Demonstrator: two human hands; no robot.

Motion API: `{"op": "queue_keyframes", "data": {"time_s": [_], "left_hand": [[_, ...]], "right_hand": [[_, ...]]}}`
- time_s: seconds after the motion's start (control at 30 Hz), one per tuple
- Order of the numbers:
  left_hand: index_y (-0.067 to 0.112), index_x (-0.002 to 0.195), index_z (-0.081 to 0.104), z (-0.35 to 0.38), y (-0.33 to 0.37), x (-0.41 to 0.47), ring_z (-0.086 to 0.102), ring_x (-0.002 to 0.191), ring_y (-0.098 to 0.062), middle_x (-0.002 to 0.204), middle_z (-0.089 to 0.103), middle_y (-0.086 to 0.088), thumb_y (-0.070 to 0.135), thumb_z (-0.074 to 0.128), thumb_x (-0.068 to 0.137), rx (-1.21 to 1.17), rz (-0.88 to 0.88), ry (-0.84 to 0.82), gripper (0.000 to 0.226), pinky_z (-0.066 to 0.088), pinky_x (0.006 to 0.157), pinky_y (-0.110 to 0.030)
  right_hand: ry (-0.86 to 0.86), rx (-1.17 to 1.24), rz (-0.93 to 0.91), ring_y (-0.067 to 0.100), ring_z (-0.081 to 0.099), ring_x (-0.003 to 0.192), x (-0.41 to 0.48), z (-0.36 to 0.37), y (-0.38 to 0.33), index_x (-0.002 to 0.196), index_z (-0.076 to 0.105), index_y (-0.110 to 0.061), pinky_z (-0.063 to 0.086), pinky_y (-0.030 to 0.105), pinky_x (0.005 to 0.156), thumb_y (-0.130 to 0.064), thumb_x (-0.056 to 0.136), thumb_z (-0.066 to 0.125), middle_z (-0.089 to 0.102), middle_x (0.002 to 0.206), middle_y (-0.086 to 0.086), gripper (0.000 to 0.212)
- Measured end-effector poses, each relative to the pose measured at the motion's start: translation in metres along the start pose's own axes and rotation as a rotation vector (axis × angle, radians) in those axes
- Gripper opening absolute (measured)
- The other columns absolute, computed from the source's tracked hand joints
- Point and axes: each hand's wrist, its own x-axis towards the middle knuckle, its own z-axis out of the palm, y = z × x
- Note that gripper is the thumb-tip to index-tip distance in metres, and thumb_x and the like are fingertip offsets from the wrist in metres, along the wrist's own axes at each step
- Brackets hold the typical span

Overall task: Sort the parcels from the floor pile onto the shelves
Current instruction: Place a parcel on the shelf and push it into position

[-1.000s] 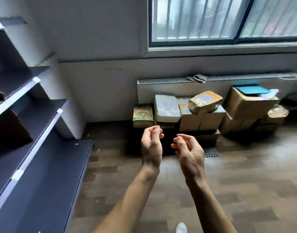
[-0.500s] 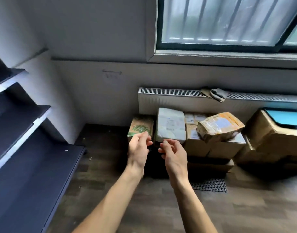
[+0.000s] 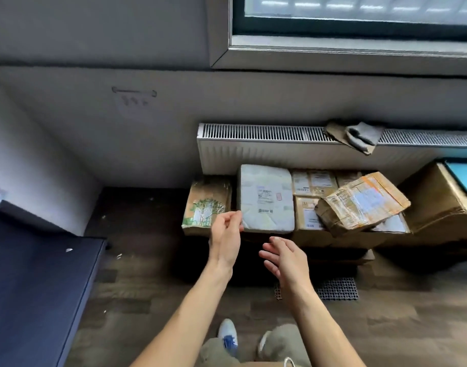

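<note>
**Caller:** What is in front of you?

**Operator:** Through the head camera I look down at a dark shelf (image 3: pixel 36 287) low on my left and a white radiator (image 3: pixel 253 152) under a window ahead. The floor pile (image 3: pixel 313 221) sits against the radiator. At its right is a large brown carton (image 3: pixel 436 205), then stacked cardboard boxes with a taped brown parcel (image 3: pixel 364 205) lying tilted on top. Next comes a white padded parcel (image 3: pixel 266 200) leaning upright, and a green-printed box (image 3: pixel 206 202) ends the row on the left.

**Caller:** And the hands?

**Operator:** Both are empty. The left hand (image 3: pixel 225 234) has loosely curled fingers, with the tips at the white parcel's lower left corner. I cannot tell whether they touch it. The right hand (image 3: pixel 285 258) is spread flat with the palm turned inward. It is just below and in front of the same parcel, apart from it.

**Caller:** Which step is that?

**Operator:** I judge it the reach for a pick, and the white parcel is the likely choice. Next, each hand needs to close on a side edge. The parcel must then lift free of its neighbours without dragging the green box, before a turn left toward the shelf.
</note>
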Motion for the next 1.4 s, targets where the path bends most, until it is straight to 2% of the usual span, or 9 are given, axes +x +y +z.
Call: {"op": "queue_keyframes", "data": {"time_s": [0.2,0.47,0.63,0.73,0.8,0.87,1.07,1.27,1.4], "left_hand": [[0.023,0.109,0.069,0.039,-0.008,0.089,0.071,0.100,-0.008,0.108,0.074,0.004,0.036,0.060,0.102,0.070,-0.111,0.030,0.018,0.052,0.104,-0.043],[0.022,0.109,0.067,0.090,-0.038,0.193,0.069,0.107,-0.015,0.111,0.072,0.000,0.036,0.057,0.104,0.101,-0.295,0.081,0.018,0.050,0.082,-0.030],[0.030,0.100,0.062,0.100,-0.112,0.261,0.067,0.108,-0.014,0.106,0.069,0.006,0.041,0.063,0.100,0.229,-0.443,0.074,0.011,0.053,0.097,-0.040],[0.024,0.122,0.061,0.094,-0.167,0.305,0.058,0.118,-0.012,0.128,0.064,0.004,0.054,0.069,0.091,0.311,-0.546,-0.003,0.044,0.045,0.110,-0.038],[0.018,0.147,0.047,0.090,-0.193,0.335,0.050,0.125,-0.012,0.146,0.052,0.003,0.056,0.071,0.090,0.335,-0.615,-0.046,0.073,0.037,0.113,-0.033],[0.018,0.156,0.037,0.089,-0.208,0.365,0.044,0.129,-0.014,0.155,0.045,0.001,0.058,0.074,0.087,0.317,-0.656,-0.086,0.088,0.033,0.113,-0.033],[0.014,0.162,0.023,0.102,-0.224,0.437,0.050,0.128,-0.012,0.159,0.044,-0.003,0.054,0.083,0.073,0.280,-0.570,-0.188,0.115,0.033,0.102,-0.029],[0.018,0.161,0.024,0.111,-0.231,0.472,0.064,0.126,-0.021,0.147,0.059,-0.005,0.063,0.097,0.039,0.270,-0.543,-0.309,0.150,0.044,0.116,-0.044],[0.017,0.158,0.029,0.113,-0.235,0.474,0.067,0.121,-0.019,0.141,0.064,-0.003,0.051,0.100,0.042,0.182,-0.537,-0.376,0.140,0.047,0.114,-0.046]], "right_hand": [[0.005,0.120,0.173,0.027,0.074,0.097,0.097,0.018,-0.021,0.113,0.069,-0.008,0.055,0.032,0.077,-0.020,0.105,0.056,0.075,0.110,0.016,0.019],[0.029,0.187,0.379,0.023,0.072,0.090,0.220,0.018,-0.020,0.115,0.065,-0.007,0.054,0.032,0.079,-0.021,0.106,0.054,0.073,0.111,0.015,0.020],[0.123,0.178,0.464,0.023,0.073,0.092,0.301,-0.004,0.017,0.124,0.062,-0.006,0.055,0.030,0.076,-0.023,0.107,0.052,0.072,0.111,0.014,0.026],[0.190,0.209,0.542,0.027,0.073,0.101,0.344,-0.022,0.054,0.134,0.056,-0.006,0.057,0.031,0.076,-0.023,0.108,0.052,0.067,0.123,0.019,0.032],[0.210,0.180,0.607,0.031,0.069,0.111,0.367,-0.028,0.079,0.143,0.052,-0.007,0.056,0.032,0.079,-0.024,0.108,0.053,0.062,0.130,0.020,0.039],[0.206,0.131,0.650,0.033,0.066,0.117,0.385,-0.032,0.098,0.146,0.050,-0.009,0.055,0.034,0.084,-0.026,0.107,0.054,0.060,0.131,0.019,0.042],[0.106,-0.050,0.625,0.026,0.073,0.108,0.417,-0.026,0.120,0.130,0.056,-0.016,0.058,0.034,0.088,-0.031,0.106,0.056,0.066,0.125,0.013,0.029],[0.165,-0.037,0.613,0.028,0.075,0.103,0.430,-0.009,0.119,0.120,0.060,-0.010,0.060,0.035,0.085,-0.027,0.105,0.057,0.068,0.117,0.015,0.023],[0.203,-0.016,0.628,0.029,0.076,0.099,0.429,0.001,0.121,0.108,0.060,-0.013,0.060,0.038,0.090,-0.025,0.105,0.055,0.070,0.106,0.015,0.013]]}}
